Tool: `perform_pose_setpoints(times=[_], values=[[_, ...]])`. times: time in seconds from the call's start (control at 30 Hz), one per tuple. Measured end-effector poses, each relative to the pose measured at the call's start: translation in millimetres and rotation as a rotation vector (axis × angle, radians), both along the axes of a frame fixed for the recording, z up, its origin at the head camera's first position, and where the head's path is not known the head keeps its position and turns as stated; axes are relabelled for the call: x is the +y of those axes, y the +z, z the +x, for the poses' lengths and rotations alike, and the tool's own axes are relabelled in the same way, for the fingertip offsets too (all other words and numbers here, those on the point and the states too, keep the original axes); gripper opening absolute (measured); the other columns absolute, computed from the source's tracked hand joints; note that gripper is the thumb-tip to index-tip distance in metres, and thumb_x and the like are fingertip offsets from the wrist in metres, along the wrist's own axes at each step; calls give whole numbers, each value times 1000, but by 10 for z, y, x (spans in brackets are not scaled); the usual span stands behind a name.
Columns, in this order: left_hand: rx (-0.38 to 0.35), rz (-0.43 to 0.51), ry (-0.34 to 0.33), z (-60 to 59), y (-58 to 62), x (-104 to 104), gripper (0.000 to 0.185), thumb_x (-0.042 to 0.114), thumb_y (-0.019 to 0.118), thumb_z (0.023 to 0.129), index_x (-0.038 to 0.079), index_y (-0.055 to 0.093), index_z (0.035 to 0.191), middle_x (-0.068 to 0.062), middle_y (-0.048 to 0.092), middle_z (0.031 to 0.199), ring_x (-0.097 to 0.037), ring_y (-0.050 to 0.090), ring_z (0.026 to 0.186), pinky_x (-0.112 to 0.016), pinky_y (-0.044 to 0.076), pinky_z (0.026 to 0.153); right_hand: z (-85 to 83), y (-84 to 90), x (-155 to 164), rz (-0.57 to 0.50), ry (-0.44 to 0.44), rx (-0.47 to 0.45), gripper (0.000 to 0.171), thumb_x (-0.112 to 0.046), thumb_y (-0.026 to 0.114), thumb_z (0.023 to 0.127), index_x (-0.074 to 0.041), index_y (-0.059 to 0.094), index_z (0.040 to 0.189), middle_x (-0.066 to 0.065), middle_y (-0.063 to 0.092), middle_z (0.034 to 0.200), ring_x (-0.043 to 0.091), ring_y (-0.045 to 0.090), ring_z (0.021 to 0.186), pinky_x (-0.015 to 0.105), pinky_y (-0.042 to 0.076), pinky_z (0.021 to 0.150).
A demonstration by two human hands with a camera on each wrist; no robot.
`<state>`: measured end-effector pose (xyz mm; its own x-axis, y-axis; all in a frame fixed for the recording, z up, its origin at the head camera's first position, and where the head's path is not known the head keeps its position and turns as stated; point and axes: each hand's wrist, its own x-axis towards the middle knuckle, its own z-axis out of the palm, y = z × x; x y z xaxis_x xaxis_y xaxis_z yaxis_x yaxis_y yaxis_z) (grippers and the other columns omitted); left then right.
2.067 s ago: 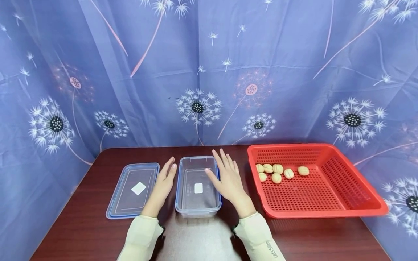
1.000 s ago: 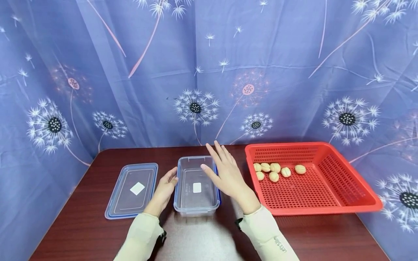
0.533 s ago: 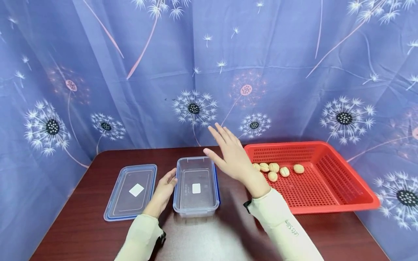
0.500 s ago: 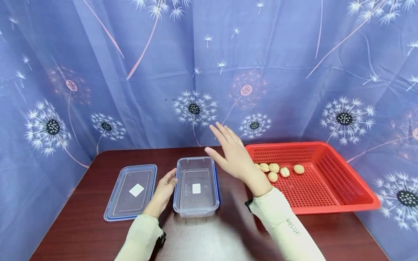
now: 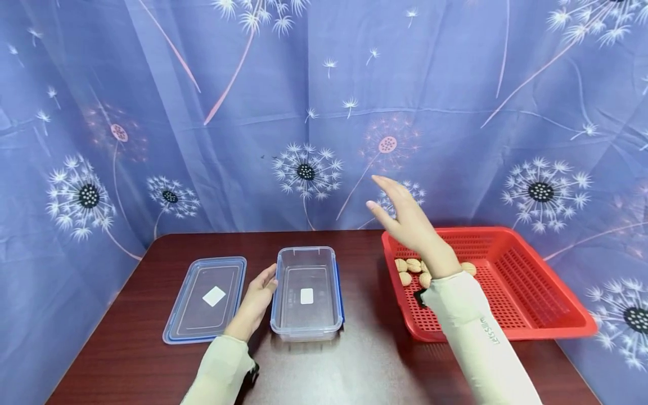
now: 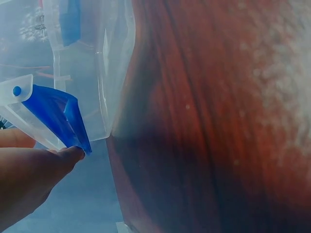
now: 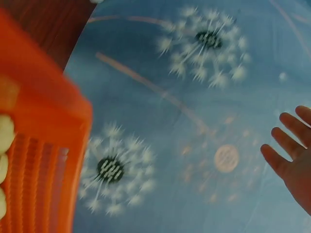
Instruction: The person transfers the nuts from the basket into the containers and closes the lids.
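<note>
My left hand (image 5: pixel 258 292) rests against the left side of a clear plastic food container (image 5: pixel 306 331) with a white square label inside. In the left wrist view, the thumb touches the tip of a hanging blue latch (image 6: pixel 63 114) on the container's side. My right hand (image 5: pixel 411 222) is raised over the back left of a red plastic basket (image 5: pixel 536 281), fingers extended and holding nothing. Several walnuts (image 5: pixel 414 266) lie in the basket's left part, some hidden by the right forearm. The right wrist view shows the spread fingers away from the basket's rim.
Left of the container lies its clear lid (image 5: pixel 194 312) with a blue seal and a white label. Everything stands on a dark reddish-brown table (image 5: pixel 126 315). A blue curtain with dandelion prints (image 5: pixel 243 185) hangs right behind the table's back edge.
My right hand has lifted from the container's right side and moved up and right, over the basket. My left hand has moved in against the container's left side.
</note>
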<state>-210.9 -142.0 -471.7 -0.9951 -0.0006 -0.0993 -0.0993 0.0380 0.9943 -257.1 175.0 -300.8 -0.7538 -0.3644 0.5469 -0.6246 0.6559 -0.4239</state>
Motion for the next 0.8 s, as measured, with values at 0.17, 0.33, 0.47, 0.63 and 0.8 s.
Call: perform_pose_setpoints(times=[0.17,0.33,0.47,0.63,0.8], values=[[-6,-2,2,5,-8,5,49,-3,37,99,-6,28,147,-26,27,152,-38,25,140,-49,19,116,-158,-74,312,-55,-61,-20,55,-35,55,97,-14,41,146,12,41,148,31,33,137,54,26,112],[4,-5,-3,1,-12,-8,48,-3,37,100,-7,28,147,-27,27,152,-38,23,141,-50,18,116,-280,-173,629,-146,-107,-74,51,-33,56,98,-11,46,142,14,46,144,35,42,130,55,34,107],[10,-8,-4,5,2,-16,48,-3,36,100,-8,28,146,-27,27,152,-37,22,142,-50,17,116,-321,-225,854,-221,-145,-145,50,-34,53,99,-10,46,142,17,47,141,40,46,124,57,38,102],[3,-12,1,6,7,-14,47,-2,36,100,-7,28,147,-27,27,152,-37,22,141,-50,18,116,-343,-272,1119,-274,-225,-161,49,-34,51,100,-7,48,140,19,52,135,34,49,122,49,42,101],[3,-7,3,5,-10,-12,47,-2,36,100,-7,28,147,-27,28,151,-37,23,141,-49,19,116,-352,-379,1388,-335,-303,-137,44,-33,53,99,-7,55,134,8,62,125,1,54,105,18,44,85]])
